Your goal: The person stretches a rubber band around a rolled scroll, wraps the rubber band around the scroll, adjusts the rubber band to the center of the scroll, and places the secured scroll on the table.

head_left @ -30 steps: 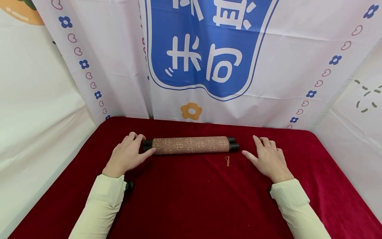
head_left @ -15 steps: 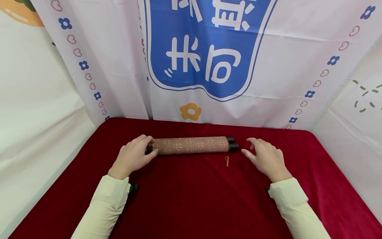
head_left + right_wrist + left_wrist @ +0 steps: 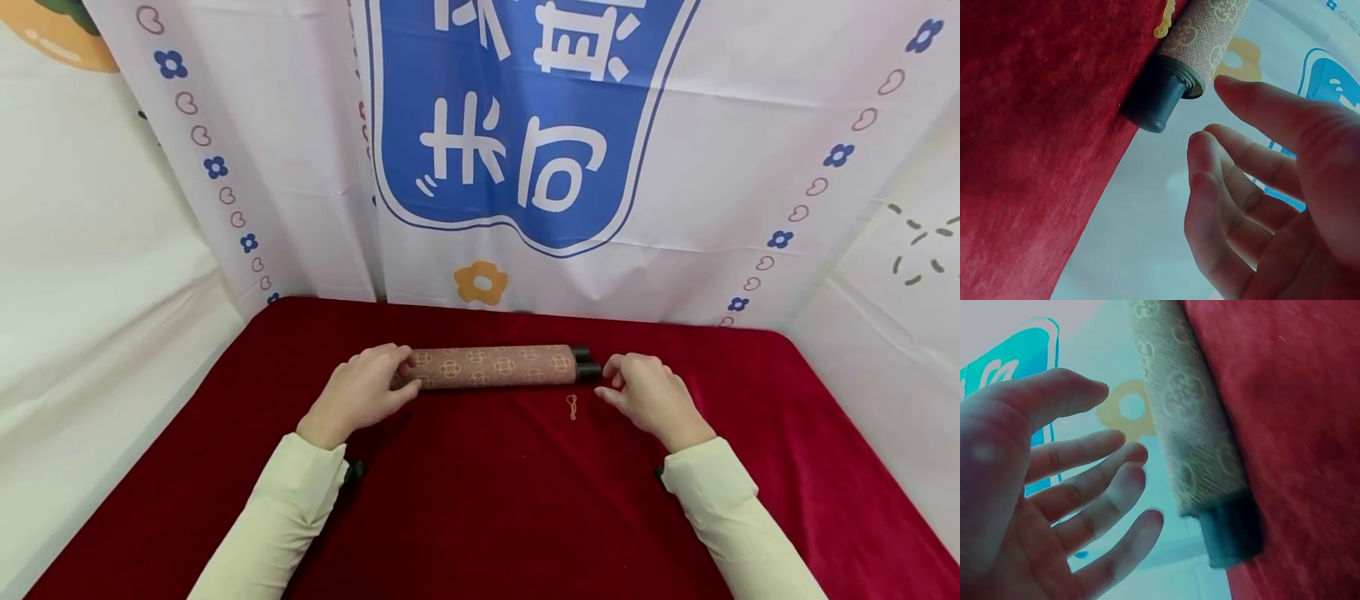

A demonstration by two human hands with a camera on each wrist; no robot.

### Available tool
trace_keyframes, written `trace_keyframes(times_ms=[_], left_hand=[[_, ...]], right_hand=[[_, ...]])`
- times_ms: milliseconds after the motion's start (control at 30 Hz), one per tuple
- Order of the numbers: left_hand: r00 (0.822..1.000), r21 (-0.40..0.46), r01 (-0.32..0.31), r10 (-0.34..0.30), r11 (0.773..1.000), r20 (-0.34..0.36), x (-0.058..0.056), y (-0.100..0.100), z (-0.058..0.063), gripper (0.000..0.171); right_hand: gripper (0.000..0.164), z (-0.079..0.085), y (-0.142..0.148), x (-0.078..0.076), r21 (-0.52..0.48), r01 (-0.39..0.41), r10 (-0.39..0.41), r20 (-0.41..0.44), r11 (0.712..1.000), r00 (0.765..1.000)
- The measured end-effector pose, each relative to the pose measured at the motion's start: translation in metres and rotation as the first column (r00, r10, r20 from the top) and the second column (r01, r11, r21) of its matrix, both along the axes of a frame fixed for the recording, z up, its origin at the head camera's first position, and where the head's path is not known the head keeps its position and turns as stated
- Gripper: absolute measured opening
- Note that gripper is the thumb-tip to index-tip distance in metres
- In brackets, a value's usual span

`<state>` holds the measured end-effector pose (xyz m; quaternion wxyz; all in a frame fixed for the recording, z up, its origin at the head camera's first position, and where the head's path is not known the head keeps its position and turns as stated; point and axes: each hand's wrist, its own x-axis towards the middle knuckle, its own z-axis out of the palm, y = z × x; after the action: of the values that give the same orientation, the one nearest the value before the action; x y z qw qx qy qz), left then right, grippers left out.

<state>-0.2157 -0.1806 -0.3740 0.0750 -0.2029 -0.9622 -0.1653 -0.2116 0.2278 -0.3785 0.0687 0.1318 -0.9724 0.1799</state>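
Observation:
A rolled scroll [image 3: 491,367] with brown patterned backing and black rod ends [image 3: 587,371] lies crosswise on the red cloth. Over its left end, my left hand [image 3: 363,387] hides the rod tips in the head view. The left wrist view has that hand's relaxed fingers [image 3: 1129,481] spread beside the scroll [image 3: 1185,400], a gap between them. Just off the right end is my right hand [image 3: 652,396], fingers loosely bent and holding nothing. From the right wrist, a black rod end [image 3: 1157,94] shows past the rolled layers, apart from the fingers [image 3: 1200,200].
A small yellow cord loop [image 3: 572,407] lies on the cloth in front of the scroll's right end. The red cloth [image 3: 480,500] covers the table. Behind it hangs a white curtain [image 3: 697,192] with a blue panel, and white walls flank both sides.
My left hand has moved right, from beside the scroll's left end to over it. The right hand has come left toward the right rod ends, its fingers bending more. The scroll stays put.

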Motion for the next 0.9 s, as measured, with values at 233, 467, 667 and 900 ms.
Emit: trace_keyframes(times_ms=[233,467,667,900], left_hand=[[0.992,-0.021,0.122,-0.121,0.992,0.023,-0.001,0.024,0.007,0.025],[0.978,-0.030,0.208,-0.207,0.978,0.021,-0.003,0.043,0.005,0.026],[0.970,-0.031,0.241,-0.239,0.970,0.049,-0.003,0.060,0.006,0.027],[0.956,-0.041,0.286,-0.282,0.957,0.083,-0.004,0.085,0.007,0.031]], right_hand=[[0.016,0.000,-0.004,-0.004,-0.047,-0.040,0.041,0.031,0.998,0.999],[0.012,0.001,-0.013,-0.008,-0.074,-0.074,0.079,0.076,0.995,0.994],[0.015,0.001,-0.019,-0.011,-0.049,-0.064,0.069,0.120,0.997,0.990],[0.019,0.003,-0.027,-0.010,-0.026,-0.050,0.053,0.160,0.998,0.986]])
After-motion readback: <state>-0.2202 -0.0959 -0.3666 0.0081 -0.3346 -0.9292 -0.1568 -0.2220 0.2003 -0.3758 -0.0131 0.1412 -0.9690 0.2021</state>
